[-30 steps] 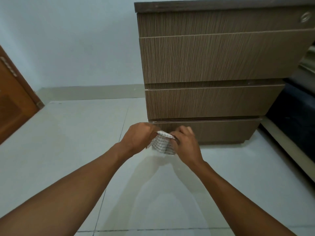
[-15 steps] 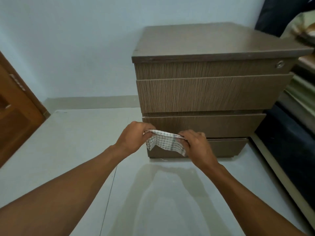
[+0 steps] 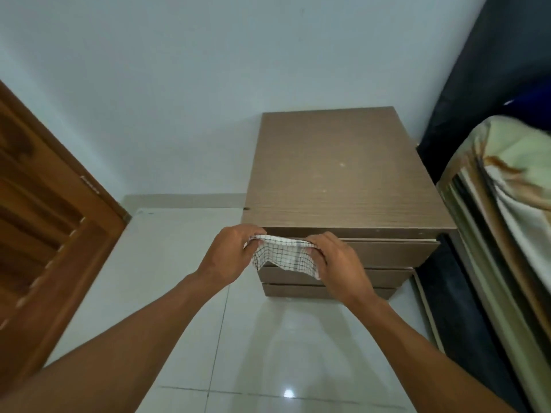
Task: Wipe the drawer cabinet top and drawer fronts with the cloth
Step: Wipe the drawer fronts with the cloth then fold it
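A brown wood-grain drawer cabinet (image 3: 334,174) stands against the pale wall, its flat top dusty with a few light specks. Three drawer fronts (image 3: 393,253) show below the top's front edge. A white cloth with a dark grid pattern (image 3: 283,256) hangs stretched between my hands, in front of the upper drawer fronts. My left hand (image 3: 229,257) pinches its left end and my right hand (image 3: 340,263) pinches its right end. Both hands hover just below the front edge of the top, left of its middle.
A brown wooden door (image 3: 44,228) stands at the left. A bed with a dark base (image 3: 456,308) and pale bedding (image 3: 512,186) lies close to the cabinet's right side. Glossy white floor tiles (image 3: 268,353) spread below my arms.
My view has risen from drawer level to above the cabinet, so its top now shows. The hands have spread the bunched cloth wider and lifted it toward the top's front edge.
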